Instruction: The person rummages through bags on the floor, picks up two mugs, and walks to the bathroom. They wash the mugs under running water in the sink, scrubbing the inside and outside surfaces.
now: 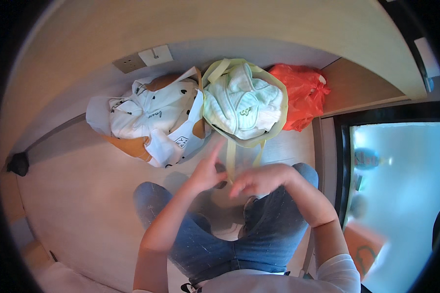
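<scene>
- Left hand (209, 172): index finger extended, thumb apart, grasping nothing;
- Right hand (263, 179): fingers bent, blurred; cannot tell whether they hold the hanging strap (231, 165);
- Pale-yellow tote bag (252, 143): just beyond the left fingertip; mint-green cloth (252, 105) inside;
- Red plastic bag (302, 100) rightward; white-and-brown bag (134, 147) leftward.

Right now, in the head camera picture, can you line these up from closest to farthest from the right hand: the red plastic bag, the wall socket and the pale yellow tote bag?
From the right hand:
1. Pale yellow tote bag: just ahead.
2. Red plastic bag: ahead and to the right, beside the tote.
3. Wall socket: far ahead to the left, on the wall.
</scene>
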The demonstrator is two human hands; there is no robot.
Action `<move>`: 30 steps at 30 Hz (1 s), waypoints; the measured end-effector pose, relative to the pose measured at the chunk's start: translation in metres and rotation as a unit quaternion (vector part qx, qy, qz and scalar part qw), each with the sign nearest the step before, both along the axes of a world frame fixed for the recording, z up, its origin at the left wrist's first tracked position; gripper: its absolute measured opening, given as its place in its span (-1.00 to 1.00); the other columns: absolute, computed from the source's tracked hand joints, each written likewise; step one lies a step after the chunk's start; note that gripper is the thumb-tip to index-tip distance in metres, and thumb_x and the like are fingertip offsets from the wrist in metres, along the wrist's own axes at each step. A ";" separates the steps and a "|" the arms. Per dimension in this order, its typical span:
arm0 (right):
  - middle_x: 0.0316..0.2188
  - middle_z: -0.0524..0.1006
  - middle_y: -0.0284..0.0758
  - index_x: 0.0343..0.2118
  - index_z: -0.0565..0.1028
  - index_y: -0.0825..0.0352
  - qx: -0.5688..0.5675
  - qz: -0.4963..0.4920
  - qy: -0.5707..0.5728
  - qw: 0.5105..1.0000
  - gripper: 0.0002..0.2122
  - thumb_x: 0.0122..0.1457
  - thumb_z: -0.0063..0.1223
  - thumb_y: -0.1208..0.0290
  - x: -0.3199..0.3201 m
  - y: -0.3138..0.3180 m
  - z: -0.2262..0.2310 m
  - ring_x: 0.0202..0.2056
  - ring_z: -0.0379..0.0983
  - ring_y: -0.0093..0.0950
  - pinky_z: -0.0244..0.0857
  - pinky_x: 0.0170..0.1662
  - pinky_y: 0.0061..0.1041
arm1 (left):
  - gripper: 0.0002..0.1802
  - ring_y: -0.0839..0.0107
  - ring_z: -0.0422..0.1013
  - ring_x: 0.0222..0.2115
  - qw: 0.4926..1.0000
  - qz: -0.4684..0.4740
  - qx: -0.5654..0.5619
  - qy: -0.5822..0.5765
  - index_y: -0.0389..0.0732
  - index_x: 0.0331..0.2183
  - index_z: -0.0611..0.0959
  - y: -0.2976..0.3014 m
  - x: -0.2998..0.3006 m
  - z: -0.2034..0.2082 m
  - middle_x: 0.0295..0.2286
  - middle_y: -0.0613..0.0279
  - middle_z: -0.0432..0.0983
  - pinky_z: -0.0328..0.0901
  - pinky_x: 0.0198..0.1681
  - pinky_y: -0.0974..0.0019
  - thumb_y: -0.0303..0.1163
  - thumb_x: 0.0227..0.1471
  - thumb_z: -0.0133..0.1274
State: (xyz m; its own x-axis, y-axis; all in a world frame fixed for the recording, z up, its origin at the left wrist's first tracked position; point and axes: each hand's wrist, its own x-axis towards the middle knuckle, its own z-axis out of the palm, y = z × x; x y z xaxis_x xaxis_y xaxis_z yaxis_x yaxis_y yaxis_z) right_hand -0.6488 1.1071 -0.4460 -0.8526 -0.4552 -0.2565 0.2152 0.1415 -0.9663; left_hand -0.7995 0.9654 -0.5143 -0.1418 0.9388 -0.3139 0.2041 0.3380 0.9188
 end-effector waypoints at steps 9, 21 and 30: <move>0.17 0.07 -0.06 0.17 0.15 0.09 0.668 -0.299 0.077 0.678 -0.22 -0.19 0.24 0.22 -0.054 0.071 -0.072 0.10 0.08 0.05 0.12 0.04 0.01 | -0.78 0.08 0.44 -0.43 0.942 -0.259 0.038 0.211 -0.19 -0.42 0.62 -0.021 0.041 -0.017 -0.54 0.05 0.49 0.34 -0.36 0.07 -0.25 -0.10 0.08; -0.30 0.57 -0.23 -0.16 0.47 0.40 0.405 -0.540 0.158 0.721 -0.59 -0.14 0.25 0.49 -0.050 0.207 -0.045 -0.25 0.49 -0.50 0.33 -0.16 -0.49 | -0.79 0.13 0.42 -0.39 0.937 -0.263 -0.016 0.231 -0.22 -0.49 0.59 -0.034 0.028 0.016 -0.53 0.09 0.47 0.37 -0.37 0.12 -0.26 -0.10 0.09; -0.28 0.56 -0.21 -0.15 0.47 0.40 0.379 -0.630 0.059 0.675 -0.59 -0.15 0.25 0.48 0.025 0.240 -0.009 -0.22 0.48 -0.48 0.32 -0.14 -0.48 | -0.80 0.15 0.42 -0.40 0.952 -0.204 0.004 0.229 -0.23 -0.45 0.58 -0.034 0.021 0.020 -0.51 0.11 0.44 0.36 -0.38 0.14 -0.30 -0.12 0.11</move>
State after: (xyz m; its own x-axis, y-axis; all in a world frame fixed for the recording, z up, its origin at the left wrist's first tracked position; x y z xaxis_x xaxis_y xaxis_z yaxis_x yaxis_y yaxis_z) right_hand -0.6237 1.3467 -0.4546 -0.4759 0.8743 0.0951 0.5534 0.3817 -0.7403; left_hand -0.7782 0.9310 -0.4945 0.1139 0.9471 -0.2999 0.6962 0.1392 0.7042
